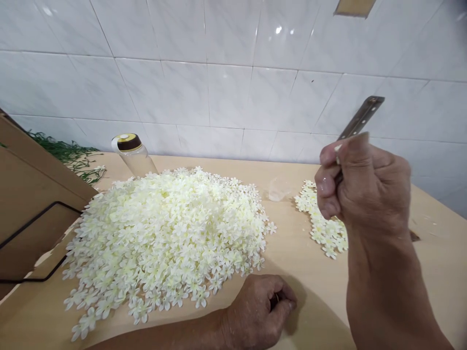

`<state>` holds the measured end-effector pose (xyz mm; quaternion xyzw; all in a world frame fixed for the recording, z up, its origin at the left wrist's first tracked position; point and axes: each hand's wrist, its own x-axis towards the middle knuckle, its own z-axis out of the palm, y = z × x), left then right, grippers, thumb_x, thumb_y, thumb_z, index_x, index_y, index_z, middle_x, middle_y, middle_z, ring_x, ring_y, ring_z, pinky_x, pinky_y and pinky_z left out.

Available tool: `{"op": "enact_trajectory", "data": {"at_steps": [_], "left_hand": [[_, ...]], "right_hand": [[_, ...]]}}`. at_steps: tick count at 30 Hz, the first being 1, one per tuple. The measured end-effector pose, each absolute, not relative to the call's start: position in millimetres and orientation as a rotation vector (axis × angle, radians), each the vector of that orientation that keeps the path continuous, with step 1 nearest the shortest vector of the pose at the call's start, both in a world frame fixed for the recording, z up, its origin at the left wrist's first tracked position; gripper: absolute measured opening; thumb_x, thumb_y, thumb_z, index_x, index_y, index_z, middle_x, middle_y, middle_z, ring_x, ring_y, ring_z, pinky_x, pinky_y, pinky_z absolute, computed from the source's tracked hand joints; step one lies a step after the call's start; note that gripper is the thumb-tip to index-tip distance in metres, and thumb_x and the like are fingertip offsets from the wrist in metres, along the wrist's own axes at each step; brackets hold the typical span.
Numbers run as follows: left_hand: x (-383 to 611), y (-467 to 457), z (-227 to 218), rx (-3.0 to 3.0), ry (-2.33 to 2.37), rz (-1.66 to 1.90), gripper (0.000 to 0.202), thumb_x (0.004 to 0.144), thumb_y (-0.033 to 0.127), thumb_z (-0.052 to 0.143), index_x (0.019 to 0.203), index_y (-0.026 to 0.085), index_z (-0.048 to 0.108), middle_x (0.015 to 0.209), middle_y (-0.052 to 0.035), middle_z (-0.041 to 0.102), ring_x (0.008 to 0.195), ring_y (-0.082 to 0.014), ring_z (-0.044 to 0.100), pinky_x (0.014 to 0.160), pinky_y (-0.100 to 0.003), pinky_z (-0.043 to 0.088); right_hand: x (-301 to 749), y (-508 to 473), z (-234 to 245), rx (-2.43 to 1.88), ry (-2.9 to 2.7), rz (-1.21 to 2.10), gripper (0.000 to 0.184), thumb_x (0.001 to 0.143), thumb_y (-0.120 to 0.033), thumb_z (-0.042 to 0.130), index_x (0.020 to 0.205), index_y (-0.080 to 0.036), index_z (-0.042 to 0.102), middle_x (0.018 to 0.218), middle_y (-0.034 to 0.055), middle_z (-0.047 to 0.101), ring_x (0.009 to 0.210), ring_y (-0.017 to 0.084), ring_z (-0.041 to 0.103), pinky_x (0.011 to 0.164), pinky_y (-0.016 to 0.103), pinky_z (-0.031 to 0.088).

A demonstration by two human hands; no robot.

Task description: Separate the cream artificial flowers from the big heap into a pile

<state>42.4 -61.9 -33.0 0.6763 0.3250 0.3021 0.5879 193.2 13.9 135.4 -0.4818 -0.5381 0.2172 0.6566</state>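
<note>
My right hand is raised above the table, fingers closed round a flat metal strip that sticks up and to the right. My left hand rests on the wooden table in a loose fist, just right of a big heap of small cream fabric flowers; something small seems pinched in it, too hidden to name. A smaller row of the same flowers lies under my right hand.
A clear bottle with a brown and yellow cap lies behind the heap. A small clear plastic cup sits between the two flower piles. A cardboard box with a black wire stands at left, green stems behind it. White tiled wall at the back.
</note>
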Motion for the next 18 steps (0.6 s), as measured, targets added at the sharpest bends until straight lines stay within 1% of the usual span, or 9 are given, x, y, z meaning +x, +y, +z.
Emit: {"op": "enact_trajectory", "data": {"at_steps": [2, 4, 5, 7, 9, 11, 13, 15, 18], "left_hand": [[43, -62, -33, 1.574, 0.765, 0.695, 0.018, 0.076, 0.008, 0.056, 0.081, 0.011, 0.073, 0.067, -0.0015, 0.065, 0.057, -0.0086, 0.049, 0.054, -0.018, 0.037], [43, -63, -33, 1.573, 0.766, 0.685, 0.018, 0.076, 0.008, 0.056, 0.082, 0.011, 0.073, 0.068, -0.0018, 0.065, 0.057, -0.0088, 0.049, 0.054, -0.018, 0.037], [43, -63, -33, 1.572, 0.764, 0.68, 0.019, 0.076, 0.008, 0.056, 0.082, 0.011, 0.074, 0.068, -0.002, 0.065, 0.057, -0.0089, 0.049, 0.054, -0.018, 0.037], [43, -63, -33, 1.573, 0.763, 0.675, 0.02, 0.076, 0.009, 0.056, 0.083, 0.01, 0.074, 0.067, -0.0023, 0.064, 0.057, -0.0093, 0.048, 0.053, -0.019, 0.037], [43, -63, -33, 1.572, 0.764, 0.674, 0.02, 0.076, 0.01, 0.056, 0.084, 0.01, 0.075, 0.066, -0.0023, 0.063, 0.056, -0.0093, 0.047, 0.052, -0.019, 0.036], [43, -63, -34, 1.566, 0.766, 0.679, 0.02, 0.076, 0.01, 0.057, 0.084, 0.009, 0.075, 0.065, -0.0019, 0.062, 0.055, -0.0092, 0.046, 0.051, -0.019, 0.035], [44, -63, -35, 1.56, 0.762, 0.682, 0.02, 0.075, 0.01, 0.058, 0.084, 0.009, 0.076, 0.064, -0.0015, 0.061, 0.055, -0.009, 0.046, 0.051, -0.019, 0.034], [44, -63, -37, 1.549, 0.76, 0.681, 0.021, 0.073, 0.01, 0.058, 0.085, 0.009, 0.076, 0.063, -0.0013, 0.06, 0.054, -0.009, 0.046, 0.051, -0.019, 0.035], [45, -63, -40, 1.532, 0.767, 0.673, 0.023, 0.072, 0.01, 0.059, 0.086, 0.009, 0.077, 0.063, -0.002, 0.062, 0.053, -0.0093, 0.048, 0.05, -0.019, 0.035]], "right_hand": [[193, 15, 134, -1.069, -1.136, 0.535, 0.04, 0.088, -0.058, 0.063, 0.068, -0.023, 0.058, 0.057, -0.0031, 0.056, 0.029, 0.008, 0.043, 0.022, 0.023, 0.023], [194, 21, 130, -1.066, -1.115, 0.656, 0.044, 0.089, -0.063, 0.058, 0.067, -0.024, 0.057, 0.052, -0.0038, 0.053, 0.027, 0.007, 0.038, 0.022, 0.023, 0.018], [195, 25, 127, -1.068, -1.125, 0.74, 0.047, 0.088, -0.065, 0.056, 0.067, -0.024, 0.057, 0.049, -0.0041, 0.051, 0.026, 0.007, 0.036, 0.022, 0.023, 0.018], [197, 33, 120, -1.05, -1.175, 0.914, 0.05, 0.086, -0.068, 0.057, 0.067, -0.022, 0.059, 0.05, -0.0036, 0.052, 0.028, 0.006, 0.038, 0.024, 0.022, 0.025], [196, 40, 113, -1.002, -1.241, 1.038, 0.044, 0.083, -0.064, 0.065, 0.076, -0.02, 0.065, 0.06, -0.0017, 0.059, 0.037, 0.007, 0.047, 0.03, 0.02, 0.036], [195, 46, 106, -0.984, -1.292, 1.113, 0.036, 0.08, -0.053, 0.075, 0.091, -0.019, 0.07, 0.072, 0.0001, 0.064, 0.044, 0.006, 0.05, 0.033, 0.018, 0.039], [194, 50, 102, -0.98, -1.295, 1.156, 0.036, 0.079, -0.044, 0.079, 0.103, -0.019, 0.07, 0.077, 0.0011, 0.066, 0.045, 0.005, 0.049, 0.034, 0.017, 0.039], [195, 53, 98, -0.958, -1.267, 1.172, 0.034, 0.079, -0.04, 0.08, 0.104, -0.019, 0.07, 0.08, 0.0017, 0.067, 0.049, 0.006, 0.051, 0.038, 0.017, 0.044], [199, 58, 94, -0.896, -1.219, 1.148, 0.026, 0.077, -0.034, 0.082, 0.097, -0.02, 0.074, 0.084, 0.0023, 0.068, 0.061, 0.007, 0.057, 0.051, 0.019, 0.053]]}}
